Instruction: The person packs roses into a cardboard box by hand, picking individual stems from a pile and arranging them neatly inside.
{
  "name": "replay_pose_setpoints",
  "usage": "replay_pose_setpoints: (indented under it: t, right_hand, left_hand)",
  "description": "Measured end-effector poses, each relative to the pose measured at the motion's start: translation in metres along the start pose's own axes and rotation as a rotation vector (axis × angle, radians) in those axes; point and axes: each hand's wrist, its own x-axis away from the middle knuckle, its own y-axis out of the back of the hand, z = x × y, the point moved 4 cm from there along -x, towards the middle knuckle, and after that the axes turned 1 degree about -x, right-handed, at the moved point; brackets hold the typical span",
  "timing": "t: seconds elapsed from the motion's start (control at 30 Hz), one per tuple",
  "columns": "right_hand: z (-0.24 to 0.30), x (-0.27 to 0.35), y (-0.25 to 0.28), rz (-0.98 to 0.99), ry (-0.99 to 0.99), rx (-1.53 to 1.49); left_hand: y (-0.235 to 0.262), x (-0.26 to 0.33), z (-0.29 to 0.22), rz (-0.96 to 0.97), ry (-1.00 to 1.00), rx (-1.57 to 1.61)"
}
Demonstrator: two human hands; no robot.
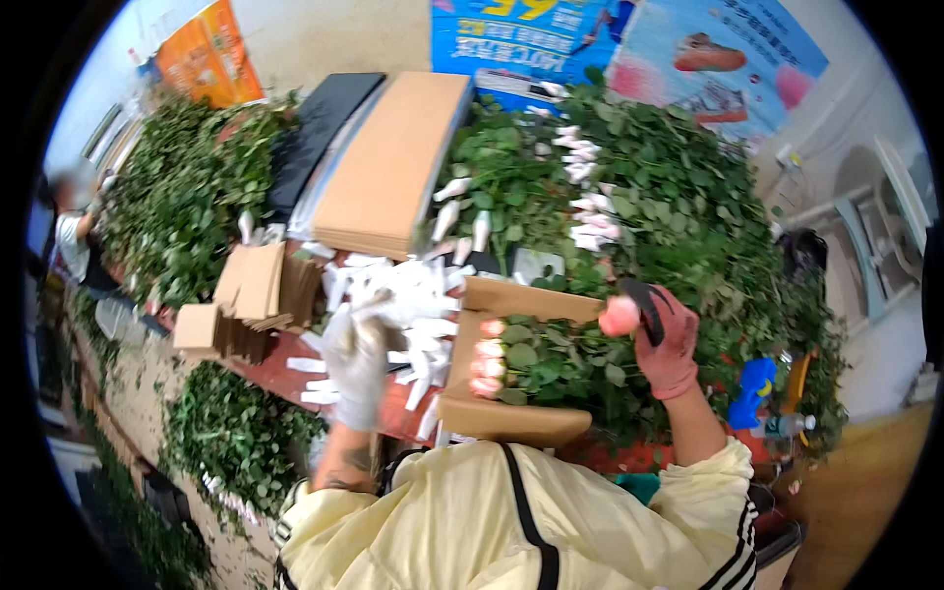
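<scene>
One pink rose (618, 318), bloom leftward, stem probably rightward, right grip (671, 344) clamping it, left grip (356, 362) too blurred to tell

Left hand (356, 364): pale glove, motion-blurred, extended far, fingers unclear; bare left forearm (346, 460) with dark markings behind it. Right hand (667, 344): reddish glove, well apart, fingers (645, 307) curled, pointing far-left; right forearm (696, 428) bare, angled far.

Pale wall (344, 37), orange poster (209, 54), bright blue poster (521, 44), red tabletop (280, 364), leaf-littered beige floor (146, 379)
</scene>
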Motion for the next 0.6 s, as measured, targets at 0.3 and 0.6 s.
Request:
replay_pose_setpoints:
  t: [0.3,0.6]
  right_hand:
    - [0.009,0.031,0.007,-0.584,0.537,0.182]
    - [0.051,0.039,0.01,-0.591,0.514,0.016]
  left_hand:
    - [-0.071,-0.013,-0.027,0.215,-0.229,-0.196]
    - [-0.174,0.009,-0.18,0.628,-0.897,0.355]
